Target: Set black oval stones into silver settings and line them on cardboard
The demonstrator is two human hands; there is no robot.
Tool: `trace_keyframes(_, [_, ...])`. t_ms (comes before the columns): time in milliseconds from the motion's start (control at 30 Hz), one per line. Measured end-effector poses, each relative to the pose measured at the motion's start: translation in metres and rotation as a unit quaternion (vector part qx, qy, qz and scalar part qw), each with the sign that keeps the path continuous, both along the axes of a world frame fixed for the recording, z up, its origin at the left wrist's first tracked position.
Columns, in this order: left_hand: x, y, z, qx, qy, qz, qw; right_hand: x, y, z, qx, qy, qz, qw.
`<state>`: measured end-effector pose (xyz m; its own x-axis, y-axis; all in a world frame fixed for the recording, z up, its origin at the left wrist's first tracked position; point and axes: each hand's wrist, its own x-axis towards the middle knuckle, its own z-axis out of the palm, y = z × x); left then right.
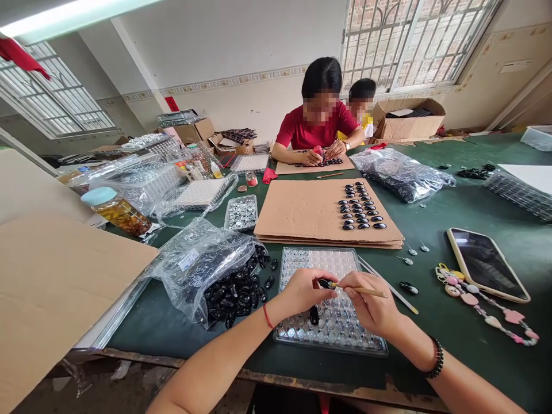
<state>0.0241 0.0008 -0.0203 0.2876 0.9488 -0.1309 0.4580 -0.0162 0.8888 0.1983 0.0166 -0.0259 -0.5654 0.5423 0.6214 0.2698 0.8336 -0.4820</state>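
Between the fingertips of my left hand (298, 294) is a small glossy black oval piece (324, 283). My right hand (371, 305) pinches a thin wooden-handled brush (366, 291), its tip at the black piece. Both hands are above a clear plastic tray (332, 345) with rows of round cells, many holding small clear or silvery discs. One black piece (314, 315) lies on the tray just below my left hand. Left of the tray, many more black pieces (233, 296) spill from a clear plastic bag (179, 270).
Behind the tray, a cardboard sheet (297, 210) carries rows of black ovals (357, 207). A phone (487, 264), a beaded strap (483, 305) and a white stick (392, 287) lie right. A tub of metal parts (240, 214) stands left. Across the table, a person (319, 123) works.
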Motion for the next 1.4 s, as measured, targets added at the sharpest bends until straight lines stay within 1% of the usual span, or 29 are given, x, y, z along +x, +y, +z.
trace_keyframes(167, [-0.001, -0.001, 0.001, 0.004, 0.0, -0.003, 1.0, -0.001, -0.001, -0.001, -0.003, -0.008, -0.002, 1.0])
trace_keyframes(333, [-0.001, -0.003, 0.001, 0.013, -0.008, -0.003, 1.0, -0.004, -0.001, 0.002, 0.016, -0.011, -0.003, 1.0])
trace_keyframes(433, [0.001, -0.003, 0.001, 0.009, -0.03, 0.005, 1.0, -0.006, -0.003, 0.002, 0.035, -0.015, 0.004, 0.999])
trace_keyframes(567, [0.003, -0.002, 0.0, -0.014, -0.083, 0.026, 0.996, -0.007, -0.006, -0.003, 0.053, -0.019, 0.023, 0.998])
trace_keyframes(600, [0.003, -0.003, 0.0, -0.022, -0.097, 0.026, 0.995, -0.008, -0.006, -0.004, 0.043, -0.009, 0.027, 0.999])
trace_keyframes(633, [0.004, -0.003, 0.0, -0.03, -0.109, 0.023, 0.993, -0.009, -0.007, -0.005, 0.017, 0.008, 0.029, 0.999])
trace_keyframes(667, [0.004, -0.004, 0.001, -0.039, -0.123, 0.021, 0.991, -0.01, -0.007, -0.006, -0.028, 0.033, 0.026, 0.999])
trace_keyframes(700, [0.006, -0.005, 0.001, -0.05, -0.14, 0.02, 0.989, -0.012, -0.006, -0.006, -0.093, 0.065, 0.018, 0.993])
trace_keyframes(733, [0.007, -0.006, 0.002, -0.065, -0.157, 0.022, 0.985, -0.014, -0.005, -0.006, -0.177, 0.101, 0.009, 0.979])
trace_keyframes(767, [0.008, -0.007, 0.003, -0.084, -0.173, 0.027, 0.981, -0.016, -0.004, -0.006, -0.272, 0.141, 0.001, 0.952])
trace_keyframes(800, [0.009, -0.008, 0.005, -0.107, -0.187, 0.036, 0.976, -0.018, -0.001, -0.005, -0.363, 0.186, -0.006, 0.913])
trace_keyframes(833, [0.009, -0.009, 0.006, -0.131, -0.195, 0.05, 0.971, -0.019, 0.002, -0.004, -0.438, 0.237, -0.012, 0.867])
trace_keyframes(867, [0.008, -0.008, 0.008, -0.147, -0.195, 0.071, 0.967, -0.02, 0.005, -0.003, -0.49, 0.291, -0.018, 0.822])
trace_keyframes(900, [0.007, -0.006, 0.009, -0.15, -0.189, 0.097, 0.966, -0.019, 0.009, -0.002, -0.518, 0.342, -0.024, 0.783])
trace_keyframes(933, [0.004, -0.002, 0.011, -0.137, -0.185, 0.127, 0.965, -0.018, 0.013, 0.0, -0.525, 0.389, -0.034, 0.756])
trace_keyframes(967, [0.002, 0.005, 0.012, -0.115, -0.183, 0.15, 0.965, -0.016, 0.016, 0.001, -0.516, 0.426, -0.045, 0.742])
trace_keyframes(1000, [-0.001, 0.014, 0.014, -0.09, -0.183, 0.164, 0.965, -0.014, 0.019, 0.003, -0.501, 0.45, -0.053, 0.737])
trace_keyframes(1033, [-0.004, 0.025, 0.015, -0.062, -0.177, 0.168, 0.968, -0.012, 0.021, 0.004, -0.485, 0.462, -0.057, 0.74])
trace_keyframes(1100, [-0.006, 0.054, 0.017, -0.019, -0.15, 0.152, 0.977, -0.008, 0.023, 0.008, -0.459, 0.466, -0.057, 0.755])
trace_keyframes(1167, [-0.003, 0.09, 0.019, 0.027, -0.1, 0.142, 0.984, -0.007, 0.022, 0.011, -0.448, 0.455, -0.051, 0.768])
trace_keyframes(1233, [0.004, 0.13, 0.021, 0.058, -0.072, 0.149, 0.985, -0.007, 0.02, 0.014, -0.445, 0.446, -0.046, 0.775])
trace_keyframes(1333, [0.018, 0.189, 0.021, 0.096, -0.014, 0.16, 0.982, -0.007, 0.021, 0.016, -0.443, 0.447, -0.042, 0.776])
trace_keyframes(1400, [0.027, 0.223, 0.019, 0.109, 0.029, 0.166, 0.98, -0.007, 0.024, 0.015, -0.437, 0.453, -0.047, 0.776])
